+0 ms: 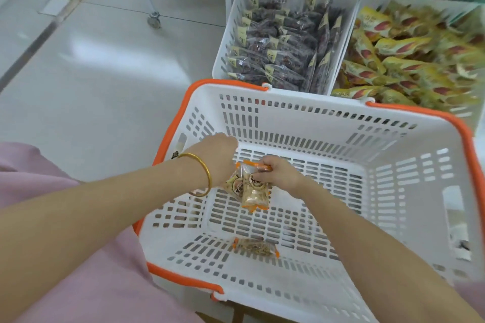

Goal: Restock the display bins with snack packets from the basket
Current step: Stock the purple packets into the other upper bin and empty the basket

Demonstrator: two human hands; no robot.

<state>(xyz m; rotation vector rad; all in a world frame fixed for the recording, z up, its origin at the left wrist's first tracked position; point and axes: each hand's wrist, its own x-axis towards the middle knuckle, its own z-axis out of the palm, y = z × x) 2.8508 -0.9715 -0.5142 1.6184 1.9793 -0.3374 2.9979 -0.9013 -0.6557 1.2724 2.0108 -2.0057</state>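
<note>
A white basket (pixel 309 123) with orange rims sits in front of me. Both hands reach down into it. My right hand (pixel 278 173) pinches the top of a clear snack packet (pixel 254 194) with orange ends, which hangs below the fingers. My left hand (pixel 217 157), with a gold bangle on the wrist, holds another packet (pixel 233 185) just left of it; its fingers are hidden behind the hand. One more packet (pixel 256 247) lies flat on the basket floor nearer to me.
Beyond the basket stand two white display bins: the left bin (pixel 223 42) holds several dark snack packets, the right bin (pixel 367 0) holds several yellow-and-red packets. More white bins hang above. A wheeled rack leg (pixel 154 19) stands on the pale floor at left.
</note>
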